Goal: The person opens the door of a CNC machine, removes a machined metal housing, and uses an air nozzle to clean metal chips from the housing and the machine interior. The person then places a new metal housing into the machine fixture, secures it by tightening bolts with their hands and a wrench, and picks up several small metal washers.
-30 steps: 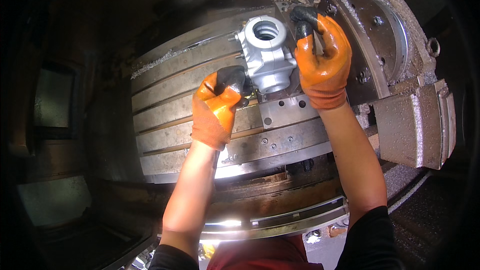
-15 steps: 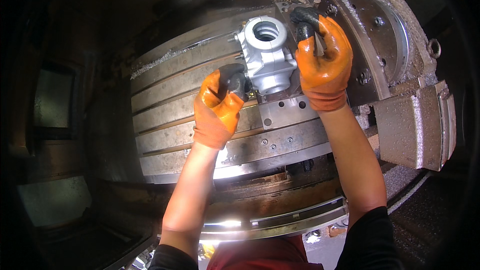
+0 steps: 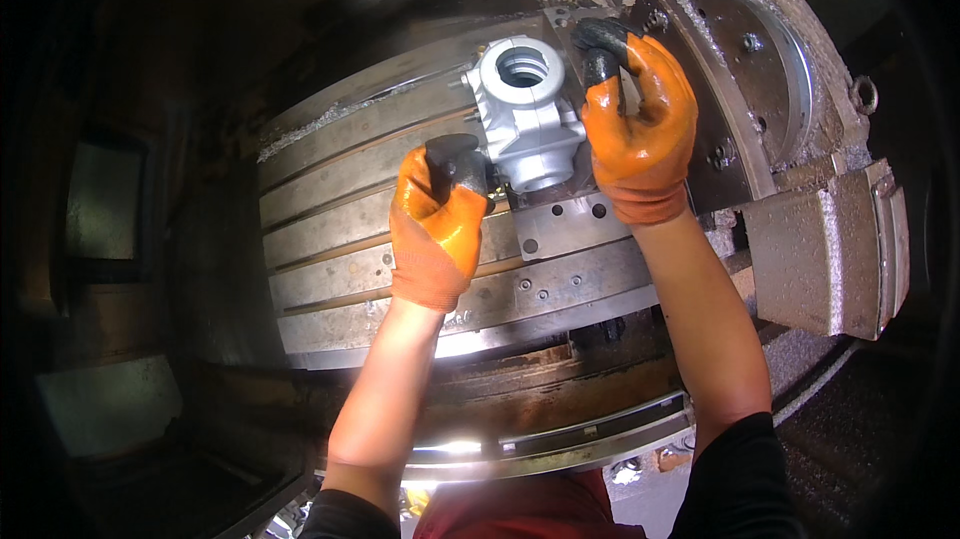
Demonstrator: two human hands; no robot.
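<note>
A silver-grey cast metal housing (image 3: pixel 535 134) with a round, ringed bore at its top stands on a flat steel plate (image 3: pixel 565 231) on the machine table. My left hand (image 3: pixel 440 219), in an orange glove with black fingertips, is closed in a pinch at the housing's lower left side. Bolt ends (image 3: pixel 458 82) stick out of that side above it; whatever lies between the fingers is hidden. On the housing's right, my right hand (image 3: pixel 645 119), gloved alike, has its fingers curled over toward the thumb. What these fingers hold, if anything, I cannot make out.
The slotted machine table (image 3: pixel 340 229) extends to the left, with metal chips along its far edge. At the right stands a dark fixture plate (image 3: pixel 715 89) with a round part and an eye bolt (image 3: pixel 863 94) behind it. A metal cover (image 3: pixel 800 259) sits nearer.
My left hand has dropped slightly, and its fingers have shifted a little at the housing's side. My right hand keeps its curled pose. The whole view has shifted slightly.
</note>
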